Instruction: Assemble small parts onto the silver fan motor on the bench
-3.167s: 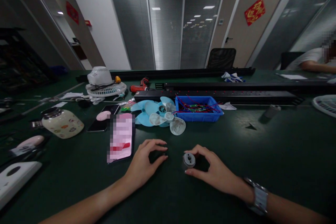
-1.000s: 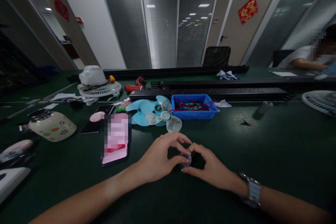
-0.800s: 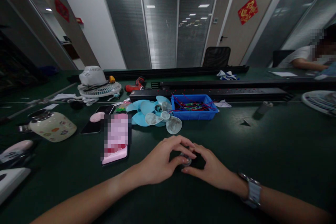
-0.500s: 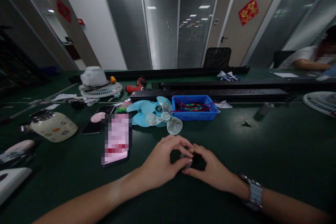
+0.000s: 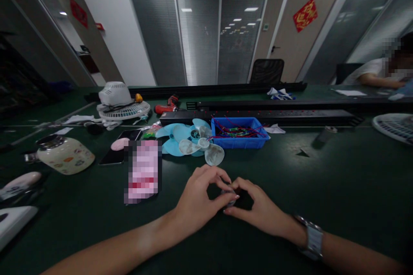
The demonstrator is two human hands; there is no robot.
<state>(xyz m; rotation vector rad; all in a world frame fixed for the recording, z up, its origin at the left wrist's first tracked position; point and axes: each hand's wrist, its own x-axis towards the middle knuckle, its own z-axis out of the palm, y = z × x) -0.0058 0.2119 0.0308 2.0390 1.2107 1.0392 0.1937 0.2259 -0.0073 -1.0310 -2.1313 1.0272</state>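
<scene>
My left hand [image 5: 203,197] is curled in a pinch, thumb and fingertips closed on a small greyish piece [image 5: 229,201]. Facing it, my right hand [image 5: 258,206] has its index fingertip and thumb at the same piece, in a curved grip around it. The fingers cover most of the piece, so its kind is hidden. Just beyond the hands lie a translucent fan blade [image 5: 214,154] and light-blue fan blades [image 5: 176,137]. Beside them stands a blue bin [image 5: 240,141] with red wires and green circuit boards.
A phone [image 5: 143,172] lies left, near another dark device with a pink oval piece [image 5: 120,144]. Farther left is a cream flask [image 5: 67,154]. Behind are a white fan body [image 5: 115,93], a red drill [image 5: 166,105] and long black bars [image 5: 258,116]. A person [image 5: 377,73] sits far right.
The fingers of both hands have shifted slightly around the small piece. My right index fingertip has moved a little left. The things on the table stay in place.
</scene>
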